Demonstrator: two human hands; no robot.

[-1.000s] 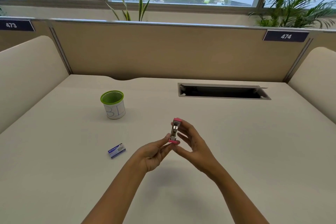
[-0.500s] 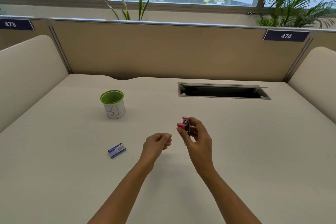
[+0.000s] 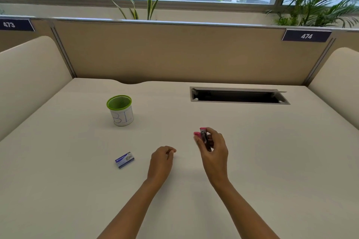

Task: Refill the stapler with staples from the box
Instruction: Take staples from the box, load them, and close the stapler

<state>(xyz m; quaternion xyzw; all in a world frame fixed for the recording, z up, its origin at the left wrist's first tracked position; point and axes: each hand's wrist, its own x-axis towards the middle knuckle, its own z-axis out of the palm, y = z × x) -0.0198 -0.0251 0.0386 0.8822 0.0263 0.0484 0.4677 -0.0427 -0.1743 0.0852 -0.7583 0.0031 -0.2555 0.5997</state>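
Stapler [image 3: 204, 138]: pinched in our right hand [image 3: 213, 148]; left hand [image 3: 162, 158] loosely curled, empty; box [image 3: 124, 159] left of stapler, unopened; next, we judged, fetch staples.

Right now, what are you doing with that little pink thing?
A person at a desk is refilling a small pink stapler with staples. The right hand holds the stapler up above the desk. The left hand is loosely curled beside it, and whether it holds anything is hard to tell. The blue staple box lies on the desk to the left, apart from both hands. A green-rimmed cup stands farther back.
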